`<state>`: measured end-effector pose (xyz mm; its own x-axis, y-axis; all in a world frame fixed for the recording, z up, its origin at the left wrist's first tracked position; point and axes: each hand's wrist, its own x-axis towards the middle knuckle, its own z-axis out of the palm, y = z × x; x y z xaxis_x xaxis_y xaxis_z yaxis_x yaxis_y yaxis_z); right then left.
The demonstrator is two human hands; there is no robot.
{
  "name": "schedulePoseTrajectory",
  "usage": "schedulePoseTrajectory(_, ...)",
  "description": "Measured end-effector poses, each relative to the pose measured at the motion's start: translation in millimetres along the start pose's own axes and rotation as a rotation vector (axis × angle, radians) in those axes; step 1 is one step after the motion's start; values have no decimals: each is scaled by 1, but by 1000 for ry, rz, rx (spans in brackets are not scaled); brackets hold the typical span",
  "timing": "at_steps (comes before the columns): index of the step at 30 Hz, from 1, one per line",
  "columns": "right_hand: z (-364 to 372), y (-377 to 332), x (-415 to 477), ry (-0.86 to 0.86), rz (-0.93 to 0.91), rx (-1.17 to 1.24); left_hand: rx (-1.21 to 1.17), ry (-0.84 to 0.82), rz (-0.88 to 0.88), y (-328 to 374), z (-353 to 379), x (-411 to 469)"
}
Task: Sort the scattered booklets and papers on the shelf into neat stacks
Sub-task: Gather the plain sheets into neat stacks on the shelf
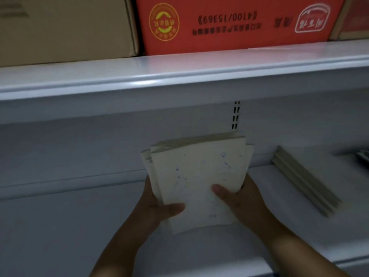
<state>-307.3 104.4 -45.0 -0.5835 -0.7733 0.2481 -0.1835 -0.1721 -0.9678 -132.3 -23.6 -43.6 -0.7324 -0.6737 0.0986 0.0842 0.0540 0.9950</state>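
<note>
A bundle of cream booklets with faint blue ink marks on its top cover is held above the lower white shelf, its far edges uneven. My left hand grips the bundle's left near corner, thumb on top. My right hand grips the right near side, thumb across the cover. A second pile of pale booklets lies flat on the shelf to the right, slanting toward the front.
An upper white shelf overhangs the work area, carrying a brown carton and a red printed carton. A slotted upright runs down the back panel. A dark object shows at the far right edge.
</note>
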Motion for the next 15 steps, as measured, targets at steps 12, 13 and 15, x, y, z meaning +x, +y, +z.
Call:
schedulePoseTrajectory(12, 5, -23, 7, 147, -69, 89, -10, 208, 158, 4, 29, 3)
schedulePoseTrajectory(13, 5, -20, 6, 156, -65, 70, 3, 216, 147, 2, 29, 2)
schedulePoseTrajectory(15, 3, -19, 3, 124, -57, 21, 43, 219, 121, -2, 27, 1)
